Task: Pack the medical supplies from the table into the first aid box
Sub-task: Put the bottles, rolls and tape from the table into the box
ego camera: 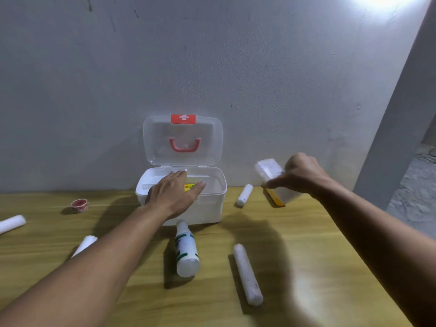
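Note:
The white first aid box point(212, 204) stands open against the wall, its clear lid point(182, 140) upright with a red handle. My left hand point(173, 193) lies flat over the box's opening, fingers spread, above a yellow item inside. My right hand point(303, 174) grips a clear plastic tray point(271, 171) with a yellow edge, tilted up off the table right of the box. A white bottle point(186, 250) with green bands lies in front of the box. White bandage rolls lie at the front point(247, 274), right of the box point(244, 195) and on the left point(11, 224).
A small red tape roll point(79, 205) sits left of the box. Another white roll point(85, 245) shows beside my left forearm. The wooden table point(306, 267) ends at the right, with bare floor point(412, 190) beyond. A grey wall stands right behind the box.

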